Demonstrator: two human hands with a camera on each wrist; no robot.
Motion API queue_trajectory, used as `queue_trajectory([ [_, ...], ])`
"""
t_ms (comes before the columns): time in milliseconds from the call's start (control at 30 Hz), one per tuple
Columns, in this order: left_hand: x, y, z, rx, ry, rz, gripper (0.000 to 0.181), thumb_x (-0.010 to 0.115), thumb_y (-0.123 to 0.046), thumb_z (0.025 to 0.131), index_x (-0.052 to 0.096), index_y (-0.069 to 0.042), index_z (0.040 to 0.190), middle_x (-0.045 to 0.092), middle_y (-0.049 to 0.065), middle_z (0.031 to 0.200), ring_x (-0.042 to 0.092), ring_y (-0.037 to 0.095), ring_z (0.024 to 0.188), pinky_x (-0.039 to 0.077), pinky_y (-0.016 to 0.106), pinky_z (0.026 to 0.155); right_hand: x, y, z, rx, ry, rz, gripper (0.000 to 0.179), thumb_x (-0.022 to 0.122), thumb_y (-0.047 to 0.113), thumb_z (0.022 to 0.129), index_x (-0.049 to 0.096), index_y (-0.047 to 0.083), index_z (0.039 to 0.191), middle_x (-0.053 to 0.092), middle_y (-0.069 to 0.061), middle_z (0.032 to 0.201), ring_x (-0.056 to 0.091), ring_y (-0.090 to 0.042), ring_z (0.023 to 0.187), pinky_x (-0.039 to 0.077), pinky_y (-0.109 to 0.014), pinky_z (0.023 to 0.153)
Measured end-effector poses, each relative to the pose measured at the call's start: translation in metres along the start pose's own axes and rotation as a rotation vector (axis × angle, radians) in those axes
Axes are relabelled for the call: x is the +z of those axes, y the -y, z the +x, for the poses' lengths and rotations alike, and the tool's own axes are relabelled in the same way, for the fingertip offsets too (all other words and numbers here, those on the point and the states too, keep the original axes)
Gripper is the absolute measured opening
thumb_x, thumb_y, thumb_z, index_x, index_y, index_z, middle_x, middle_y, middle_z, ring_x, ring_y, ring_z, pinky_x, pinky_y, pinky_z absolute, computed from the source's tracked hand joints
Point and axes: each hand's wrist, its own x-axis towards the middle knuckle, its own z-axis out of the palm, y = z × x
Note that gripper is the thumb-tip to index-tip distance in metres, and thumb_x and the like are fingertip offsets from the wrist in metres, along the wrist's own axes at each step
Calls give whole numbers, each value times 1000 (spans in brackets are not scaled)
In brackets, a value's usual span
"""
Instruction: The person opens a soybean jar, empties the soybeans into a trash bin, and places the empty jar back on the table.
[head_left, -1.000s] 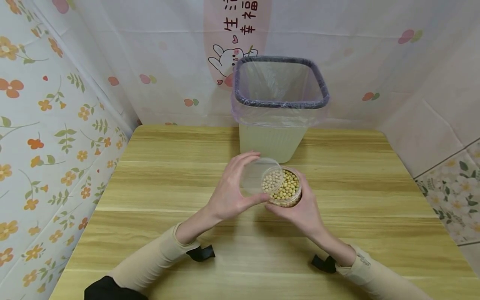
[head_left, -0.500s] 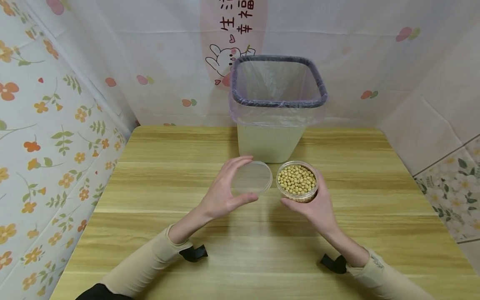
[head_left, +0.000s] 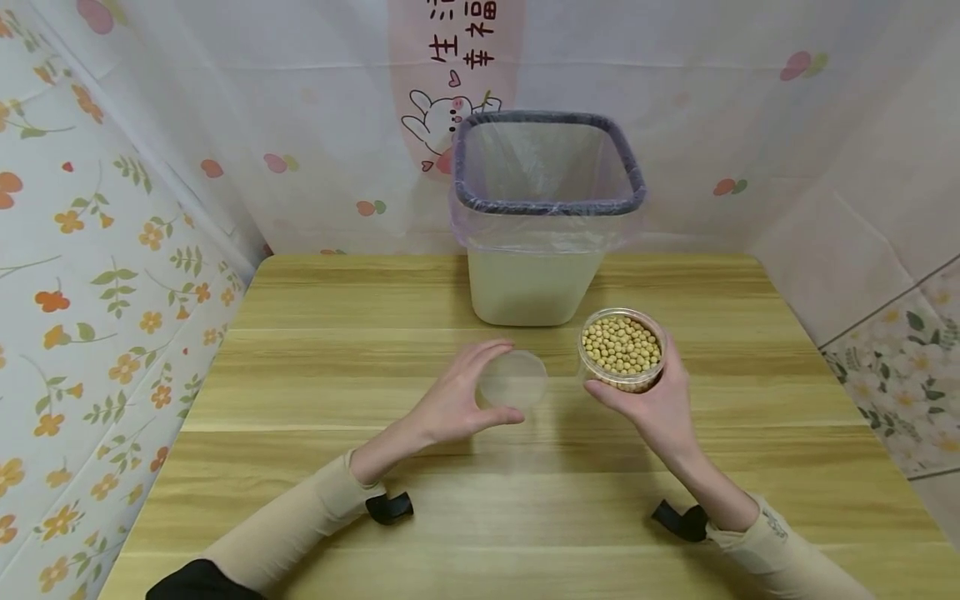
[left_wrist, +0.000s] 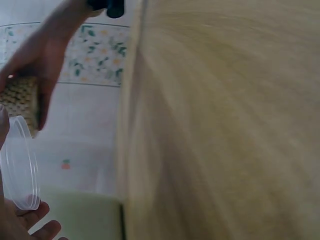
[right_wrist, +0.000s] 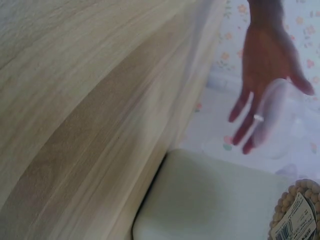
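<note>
My left hand (head_left: 453, 400) holds a round, clear plastic lid (head_left: 516, 379) at its edge, between thumb and fingers, above the wooden table. To the right, my right hand (head_left: 663, 417) grips a clear round jar (head_left: 622, 346) full of soybeans, its mouth uncovered and facing up. A gap separates lid and jar in the head view. In the left wrist view the lid (left_wrist: 20, 162) stands nearly edge-on, with the jar beyond it. A white label with a barcode (right_wrist: 297, 220) shows on the jar in the right wrist view.
At the back of the wooden table (head_left: 337, 300) stands a pale trash bin (head_left: 532, 287), lined with a thin purple bag under a dark rim (head_left: 547, 207). Behind it hangs a printed cloth (head_left: 300, 108). A flowered cloth (head_left: 90, 333) borders the left side.
My hands have parted. The lid, which overlapped the jar's mouth in view, is now to its left and slightly lower. The jar has moved right and toward the back.
</note>
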Motion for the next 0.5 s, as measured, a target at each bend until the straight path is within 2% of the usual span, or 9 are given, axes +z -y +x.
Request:
queue_trajectory([
  [67,5,4,1,-15,33,23,94,80,-54,83,40,-12,157,41,5,164,35,29,154,25,59,126,-1,1,0,2,0,4,95,88,-7,71,45,17,152,54,-1,144,55,-11,129,49,-12,101],
  [133,10,7,3,-28,67,49,94,81,-52,82,40,-12,157,41,5,164,35,29,154,24,60,127,-1,1,1,4,0,4,95,88,-7,71,45,18,152,54,-1,144,55,-11,129,49,-12,100],
  [300,20,16,5,-48,146,73,96,82,-54,81,40,-12,157,39,7,165,32,30,156,22,61,127,-3,2,1,3,3,11,95,88,-7,70,45,18,151,55,1,143,55,-11,129,49,-12,100],
  [500,30,23,7,-31,237,117,100,82,-59,79,39,-14,158,37,6,167,25,31,159,19,58,129,-4,2,2,-3,7,12,96,88,-8,70,44,17,151,55,2,141,55,-11,128,49,-12,100],
])
